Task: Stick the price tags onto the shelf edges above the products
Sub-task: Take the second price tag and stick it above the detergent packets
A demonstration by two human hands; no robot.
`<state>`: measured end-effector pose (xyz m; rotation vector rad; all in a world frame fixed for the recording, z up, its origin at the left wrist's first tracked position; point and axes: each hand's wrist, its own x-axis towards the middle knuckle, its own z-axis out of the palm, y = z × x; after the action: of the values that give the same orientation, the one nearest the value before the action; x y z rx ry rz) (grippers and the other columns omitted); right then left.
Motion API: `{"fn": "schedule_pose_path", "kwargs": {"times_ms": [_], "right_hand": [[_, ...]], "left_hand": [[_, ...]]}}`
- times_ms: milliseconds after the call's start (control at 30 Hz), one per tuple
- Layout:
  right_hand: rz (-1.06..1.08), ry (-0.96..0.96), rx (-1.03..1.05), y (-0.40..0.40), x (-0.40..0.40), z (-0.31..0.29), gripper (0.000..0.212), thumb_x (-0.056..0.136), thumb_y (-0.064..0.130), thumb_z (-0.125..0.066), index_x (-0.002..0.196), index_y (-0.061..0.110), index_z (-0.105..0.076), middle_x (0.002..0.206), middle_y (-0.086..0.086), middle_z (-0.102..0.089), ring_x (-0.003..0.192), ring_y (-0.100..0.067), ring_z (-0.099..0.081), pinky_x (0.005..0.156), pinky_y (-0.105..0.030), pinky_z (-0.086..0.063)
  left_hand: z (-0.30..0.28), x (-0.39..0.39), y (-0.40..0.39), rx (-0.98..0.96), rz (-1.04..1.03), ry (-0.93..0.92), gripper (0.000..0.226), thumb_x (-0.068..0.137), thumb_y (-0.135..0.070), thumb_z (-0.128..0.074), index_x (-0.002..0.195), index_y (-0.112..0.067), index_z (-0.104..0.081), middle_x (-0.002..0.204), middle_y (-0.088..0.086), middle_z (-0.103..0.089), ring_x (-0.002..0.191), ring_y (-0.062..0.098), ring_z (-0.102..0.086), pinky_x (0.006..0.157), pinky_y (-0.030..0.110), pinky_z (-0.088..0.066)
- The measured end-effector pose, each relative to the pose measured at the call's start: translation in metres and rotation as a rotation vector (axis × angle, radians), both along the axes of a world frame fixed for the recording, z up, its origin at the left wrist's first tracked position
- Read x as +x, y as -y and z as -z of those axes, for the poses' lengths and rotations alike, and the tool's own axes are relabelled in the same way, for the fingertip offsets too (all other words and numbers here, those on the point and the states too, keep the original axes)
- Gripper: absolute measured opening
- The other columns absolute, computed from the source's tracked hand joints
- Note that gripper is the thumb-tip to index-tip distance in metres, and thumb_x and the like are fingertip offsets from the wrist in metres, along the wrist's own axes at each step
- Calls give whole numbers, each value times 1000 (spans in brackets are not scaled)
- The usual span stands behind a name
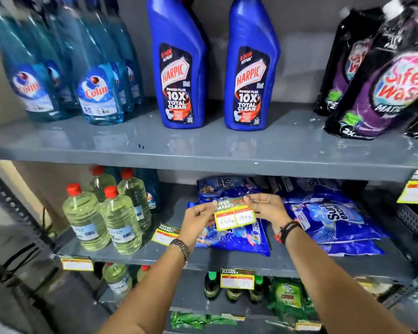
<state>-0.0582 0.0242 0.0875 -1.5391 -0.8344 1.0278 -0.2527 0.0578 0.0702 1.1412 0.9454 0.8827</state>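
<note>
A yellow-and-green price tag [234,214] with two white handwritten fields is held up in front of the blue detergent packs [234,239]. My left hand [198,219] pinches its left edge and my right hand [266,208] pinches its top right corner. The tag hangs below the bare grey edge of the upper shelf [203,163]. Another loose tag [165,233] lies on the middle shelf beside my left wrist. Tags are stuck on the middle shelf edge at the left [77,263] and centre [237,278], and one at the far right [416,189].
Blue Harpic bottles [179,66], Colin spray bottles [94,92] and dark pouches [381,92] stand on the upper shelf. Clear bottles with red caps [121,220] fill the middle shelf's left. Green packs [287,300] sit on the shelf below. A perforated upright [7,196] runs down the left.
</note>
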Motion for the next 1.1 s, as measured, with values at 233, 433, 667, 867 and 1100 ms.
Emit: {"fn": "schedule_pose_path", "kwargs": {"times_ms": [233,433,667,867,1100], "right_hand": [[-43,6,62,14,-17,-15,25,80,11,-71,100,-3,-65,92,-14,-70,70,-13,-66,57,-18,-57],[-79,27,99,24,-35,-36,22,82,10,-68,99,-3,-65,100,-20,-69,72,-16,-65,59,-19,-56],[-120,314,412,57,-57,-86,5,72,22,-77,70,26,-74,59,15,-71,53,7,-57,52,-4,-43],[12,520,542,55,-70,-124,6,70,38,-75,70,34,-72,57,14,-68,51,4,-53,53,-10,-46],[122,681,534,49,-75,-128,13,75,33,-73,76,21,-74,50,12,-59,45,0,-48,49,-8,-41]], "left_hand": [[-7,-15,8,44,-98,31,14,86,-17,-65,93,-7,-71,85,5,-77,65,8,-73,57,16,-57],[-25,-30,17,130,-150,28,25,86,-13,-63,103,6,-68,78,6,-75,65,11,-71,59,18,-58],[-77,-68,42,470,-237,81,15,74,-34,-69,82,-23,-77,79,-5,-78,72,10,-72,64,15,-56],[-119,-74,30,593,-323,6,15,77,-33,-72,82,-20,-77,77,10,-77,68,15,-67,62,27,-57],[-124,-67,19,590,-375,-5,3,76,-31,-74,76,-28,-75,67,-15,-75,62,1,-68,50,12,-52]]}}
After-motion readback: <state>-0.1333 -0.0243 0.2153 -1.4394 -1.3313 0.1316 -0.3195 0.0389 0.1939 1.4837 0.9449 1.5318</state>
